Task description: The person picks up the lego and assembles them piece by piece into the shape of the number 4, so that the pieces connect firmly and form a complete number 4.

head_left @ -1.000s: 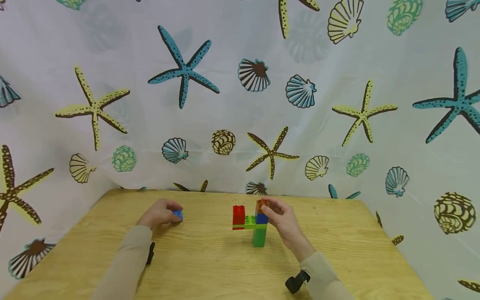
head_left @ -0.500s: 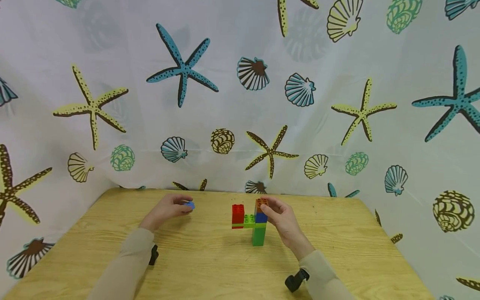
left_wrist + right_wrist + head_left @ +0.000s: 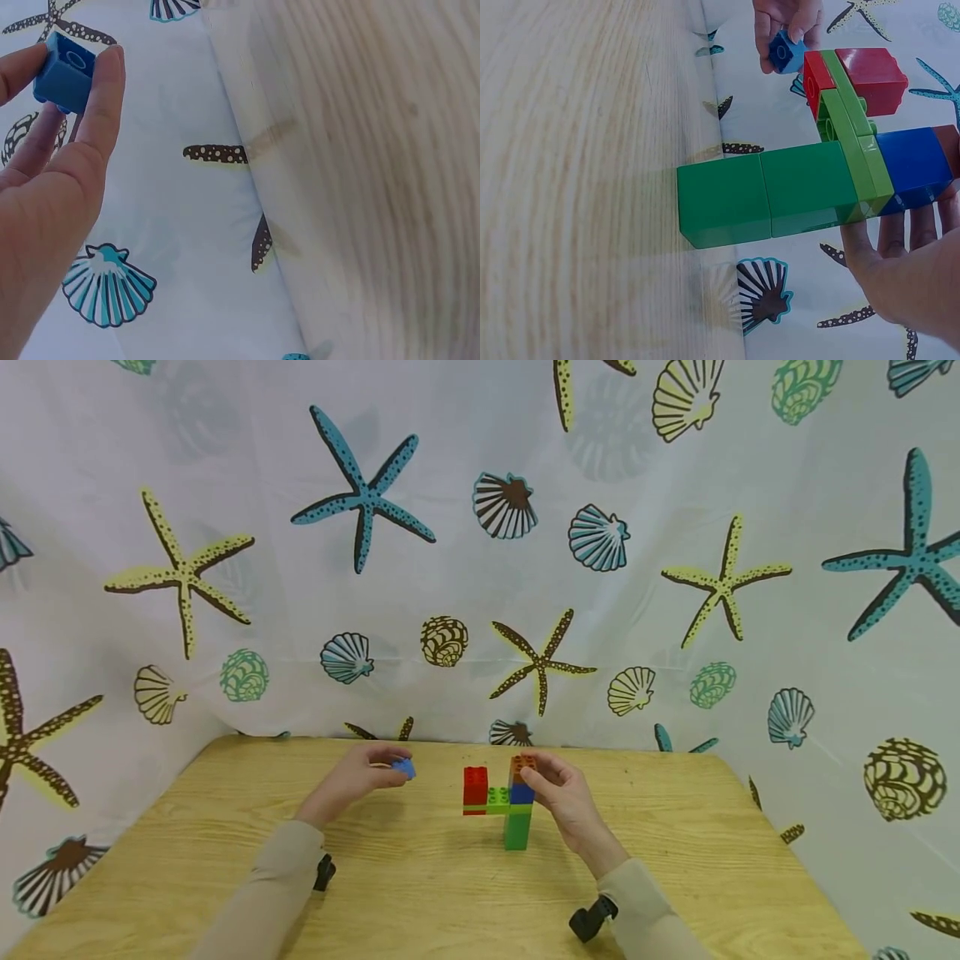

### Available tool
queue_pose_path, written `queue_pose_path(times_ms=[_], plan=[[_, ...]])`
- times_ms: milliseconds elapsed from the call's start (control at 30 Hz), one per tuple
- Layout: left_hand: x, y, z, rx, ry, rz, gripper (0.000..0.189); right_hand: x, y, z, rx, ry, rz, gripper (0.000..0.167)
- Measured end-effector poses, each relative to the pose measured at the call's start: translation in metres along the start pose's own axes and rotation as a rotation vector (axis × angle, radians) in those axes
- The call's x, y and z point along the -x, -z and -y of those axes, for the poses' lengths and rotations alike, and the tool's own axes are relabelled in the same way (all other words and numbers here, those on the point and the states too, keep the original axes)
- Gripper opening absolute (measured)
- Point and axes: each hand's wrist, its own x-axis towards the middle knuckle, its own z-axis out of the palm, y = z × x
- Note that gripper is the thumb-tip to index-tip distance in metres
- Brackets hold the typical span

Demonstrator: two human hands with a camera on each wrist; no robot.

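My left hand [image 3: 356,785] pinches a light blue toy brick [image 3: 66,73] between thumb and fingers, held in the air left of a brick tower. That tower has green bricks [image 3: 765,195] at its base, standing upright on the table. A lime green piece [image 3: 498,797] juts leftward from it and carries a red brick [image 3: 476,785]; a bit of red also shows beneath. Above the lime piece sit a dark blue brick [image 3: 915,166] and an orange-brown brick [image 3: 517,767] on top. My right hand [image 3: 570,806] grips the tower's upper bricks from the right, thumb on the front.
The wooden table [image 3: 420,893] reaches back to a white curtain [image 3: 450,568] printed with starfish and shells. Each wrist wears a dark strap with a camera [image 3: 588,923]. Bare wood lies on both sides of the tower.
My left hand has lifted the light blue brick off the table and carried it rightward, closer to the tower. The right hand and the tower stay in place.
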Motion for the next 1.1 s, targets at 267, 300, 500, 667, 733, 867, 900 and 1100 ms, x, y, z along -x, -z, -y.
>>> queue_pose_path(times_ms=[267,300,500,667,733,867,900,1100], plan=[[-0.002,-0.013,-0.009,-0.029,0.017,-0.020,0.042,0.000,0.003,-0.005,0.021,0.054,0.051,0.058],[-0.002,-0.014,-0.011,-0.030,0.012,-0.016,0.043,0.000,0.003,-0.005,0.023,0.059,0.054,0.057],[-0.001,-0.024,-0.023,-0.013,-0.018,-0.013,0.043,-0.001,0.001,-0.003,-0.002,0.021,0.025,0.046],[-0.002,-0.032,-0.032,0.020,-0.029,-0.011,0.041,0.000,0.000,-0.001,-0.013,-0.003,0.004,0.039],[-0.002,-0.036,-0.037,0.026,-0.025,-0.023,0.040,-0.001,0.000,-0.002,-0.010,-0.005,0.004,0.040],[-0.002,-0.044,-0.043,0.041,-0.036,-0.036,0.041,-0.001,0.001,-0.003,-0.007,0.001,0.006,0.045],[-0.002,-0.045,-0.044,0.046,-0.040,-0.041,0.041,-0.002,0.001,-0.004,-0.005,0.003,0.006,0.046],[-0.001,-0.056,-0.052,0.081,-0.077,-0.074,0.045,-0.002,0.001,-0.004,-0.011,0.007,0.008,0.047]])
